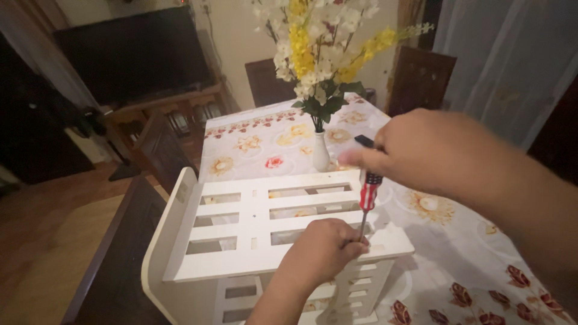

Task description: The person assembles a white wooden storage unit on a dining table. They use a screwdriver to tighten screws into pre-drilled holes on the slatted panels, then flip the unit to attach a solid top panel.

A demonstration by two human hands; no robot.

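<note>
Far left: a dark TV (129, 54) is sitting on a wooden stand (162, 111), well apart from me. A dark chair (158, 147) is standing just beside the surface (457, 253), which is wearing a floral cloth.

Middle: a white slatted rack (271, 225) is standing on the surface at its near left edge, slats facing up, curved side panel hanging toward the chair. My left hand (322, 250) is resting on the rack's near top rail, fingers curled shut around the lower shaft of the screwdriver (368, 195), steadying the tip against the rail. Cannot tell exactly where the tip is landing; my fingers are hiding it.

Behind the rack: a small white vase (320, 151) is standing upright on the surface, carrying yellow and white flowers (319, 45).

Right: my right hand (430, 153) is hovering above the rack, closed on the top of the screwdriver's red striped handle, fingertips blurred. The screwdriver is standing almost upright, between my two hands. Two dark chair backs (421, 78) are showing past the far edge of the surface, with a pale curtain (512, 54) hanging at far right.
</note>
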